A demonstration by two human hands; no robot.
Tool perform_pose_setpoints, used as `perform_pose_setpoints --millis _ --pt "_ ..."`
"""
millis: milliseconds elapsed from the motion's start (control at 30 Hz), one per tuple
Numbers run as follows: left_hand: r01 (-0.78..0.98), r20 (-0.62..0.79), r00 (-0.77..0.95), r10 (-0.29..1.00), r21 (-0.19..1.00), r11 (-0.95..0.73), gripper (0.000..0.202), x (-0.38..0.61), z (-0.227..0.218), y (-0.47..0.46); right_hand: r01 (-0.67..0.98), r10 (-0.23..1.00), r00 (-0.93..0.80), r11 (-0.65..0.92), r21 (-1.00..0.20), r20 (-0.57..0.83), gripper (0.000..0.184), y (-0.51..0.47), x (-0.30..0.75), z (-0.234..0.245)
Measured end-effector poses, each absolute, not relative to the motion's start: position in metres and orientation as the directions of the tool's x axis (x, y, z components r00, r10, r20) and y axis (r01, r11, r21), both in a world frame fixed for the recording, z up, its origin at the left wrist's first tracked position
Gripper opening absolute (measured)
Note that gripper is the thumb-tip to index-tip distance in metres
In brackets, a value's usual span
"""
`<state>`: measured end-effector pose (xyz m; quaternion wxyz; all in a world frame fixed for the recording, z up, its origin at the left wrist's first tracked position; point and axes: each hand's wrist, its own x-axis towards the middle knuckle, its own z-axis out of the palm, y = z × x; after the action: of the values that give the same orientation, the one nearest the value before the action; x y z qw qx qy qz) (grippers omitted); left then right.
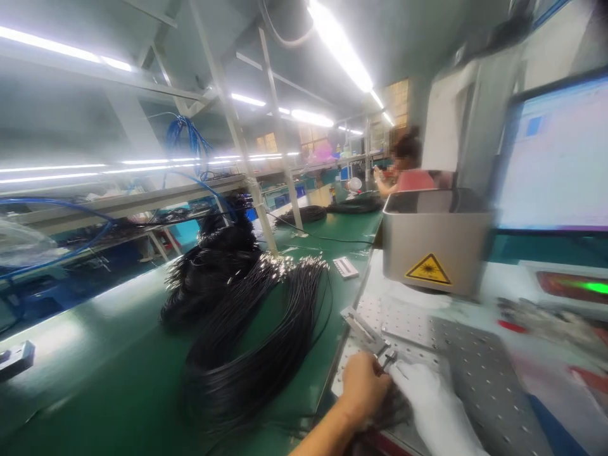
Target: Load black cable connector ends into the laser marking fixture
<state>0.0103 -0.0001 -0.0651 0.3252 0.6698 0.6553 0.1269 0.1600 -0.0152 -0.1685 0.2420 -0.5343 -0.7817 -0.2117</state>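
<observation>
My left hand (363,386) is bare and closed in a pinch over the near edge of a perforated metal plate (475,361). It grips a bundle of thin black cables (387,411) that passes under both hands. My right hand (434,408) wears a white glove and its fingers are pressed together against the same cable ends, beside a small metal fixture (375,342) on the plate. The picture is smeared by motion.
A grey laser unit (434,244) with a yellow warning sticker stands behind the plate. A monitor (555,155) glows at right. Long bundles of black cables (256,323) lie on the green bench (109,361). A person (403,168) works at the far end.
</observation>
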Motion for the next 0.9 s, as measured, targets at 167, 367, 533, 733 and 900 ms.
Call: perform_pose_setpoints --millis 167,367,533,733,900 --pt "0.641 -0.153 0.115 0.981 0.766 0.045 0.017 -0.006 -0.063 -0.005 0.916 0.720 -0.376 0.385 0.115 0.583 0.048 -0.002 0.166 -0.183" --pt "0.681 -0.080 0.216 0.973 0.727 -0.091 0.031 -0.009 -0.065 -0.013 0.921 0.742 -0.368 0.374 0.109 0.560 0.053 0.002 0.164 -0.192" --pt "0.650 -0.125 0.206 0.971 0.759 -0.040 0.024 -0.002 -0.050 -0.016 0.966 0.802 -0.244 0.253 0.060 0.546 0.043 -0.001 0.151 -0.197" --pt "0.649 -0.139 0.202 0.969 0.760 -0.026 0.030 0.005 -0.036 -0.019 0.962 0.830 -0.230 0.272 -0.008 0.509 0.047 0.000 0.156 -0.196" --pt "0.709 -0.105 0.259 0.960 0.696 -0.115 0.029 0.001 -0.050 -0.018 0.946 0.827 -0.250 0.320 -0.056 0.504 0.043 0.001 0.162 -0.194"
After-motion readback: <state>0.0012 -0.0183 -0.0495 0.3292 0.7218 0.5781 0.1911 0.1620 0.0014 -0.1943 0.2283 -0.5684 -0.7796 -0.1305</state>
